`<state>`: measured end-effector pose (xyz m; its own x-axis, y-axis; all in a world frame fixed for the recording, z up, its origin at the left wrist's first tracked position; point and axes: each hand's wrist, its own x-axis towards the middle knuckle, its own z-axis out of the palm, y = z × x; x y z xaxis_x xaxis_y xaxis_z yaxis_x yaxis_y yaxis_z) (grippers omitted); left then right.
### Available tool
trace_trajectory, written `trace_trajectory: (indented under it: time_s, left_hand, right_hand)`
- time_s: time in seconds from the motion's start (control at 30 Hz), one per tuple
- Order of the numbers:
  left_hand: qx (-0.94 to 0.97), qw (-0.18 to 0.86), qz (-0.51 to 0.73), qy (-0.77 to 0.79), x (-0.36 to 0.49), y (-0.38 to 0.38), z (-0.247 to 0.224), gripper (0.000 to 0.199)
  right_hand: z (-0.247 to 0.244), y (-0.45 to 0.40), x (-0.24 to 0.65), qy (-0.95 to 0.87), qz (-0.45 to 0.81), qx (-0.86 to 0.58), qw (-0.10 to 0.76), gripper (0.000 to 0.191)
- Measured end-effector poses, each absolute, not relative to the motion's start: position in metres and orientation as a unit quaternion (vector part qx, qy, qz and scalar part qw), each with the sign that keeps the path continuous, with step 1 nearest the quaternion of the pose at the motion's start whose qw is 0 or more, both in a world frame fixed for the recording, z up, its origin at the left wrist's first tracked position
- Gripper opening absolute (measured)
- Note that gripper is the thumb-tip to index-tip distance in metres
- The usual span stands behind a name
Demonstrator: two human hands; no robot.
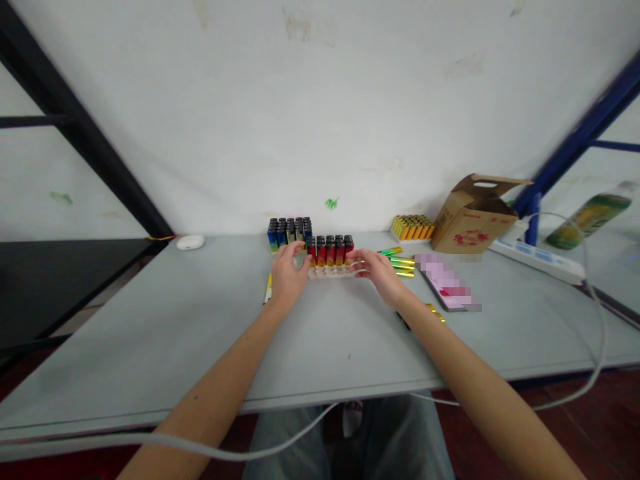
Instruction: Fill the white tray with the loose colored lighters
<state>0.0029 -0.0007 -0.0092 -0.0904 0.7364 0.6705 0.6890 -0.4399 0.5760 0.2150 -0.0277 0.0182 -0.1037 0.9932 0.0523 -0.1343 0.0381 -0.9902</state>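
Several red-and-yellow lighters [331, 252] with dark tops stand upright in rows in a pale rack [331, 272], whose front holes hold nothing. My left hand [290, 275] is at the left end of the rows, thumb and fingers apart, fingertips beside the leftmost lighters. At the right end, my right hand [376, 270] has its fingers curved and apart, the index fingertip close to the last red lighter. Whether the fingertips press on the lighters is too small to tell. Behind my left hand stands a block of blue and multicoloured lighters [289, 230].
Green-gold pieces [403, 265] lie right of my right hand, near a pink-screened phone [447, 283]. Farther back are yellow cylinders [413, 227], an open cardboard box [470, 217] and a power strip [540, 259]. A white case [191, 242] sits at the left. A cable crosses the front.
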Motion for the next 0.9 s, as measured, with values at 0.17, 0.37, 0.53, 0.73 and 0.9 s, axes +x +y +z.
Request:
trace_trajectory:
  time_s: [0.17, 0.37, 0.53, 0.73, 0.9]
  left_hand:
    - [0.682, 0.008, 0.511, 0.524, 0.002, -0.004, -0.005, 0.028]
    - [0.683, 0.000, 0.500, 0.532, 0.005, -0.006, -0.002, 0.033]
    - [0.685, 0.002, 0.482, 0.546, 0.007, -0.007, -0.004, 0.040]
    - [0.698, 0.049, 0.379, 0.606, 0.013, -0.013, -0.006, 0.056]
    - [0.710, 0.060, 0.268, 0.648, 0.020, -0.025, 0.003, 0.042]
  right_hand:
    - [0.018, -0.025, 0.218, -0.519, 0.524, -0.431, 0.520, 0.031]
    - [0.015, -0.015, 0.231, -0.596, 0.355, -0.491, 0.528, 0.034]
    - [0.006, -0.011, 0.239, -0.671, 0.133, -0.549, 0.481, 0.030]
    - [-0.002, -0.012, 0.238, -0.726, 0.079, -0.559, 0.392, 0.033]
    - [-0.008, -0.016, 0.235, -0.784, 0.067, -0.540, 0.300, 0.040]
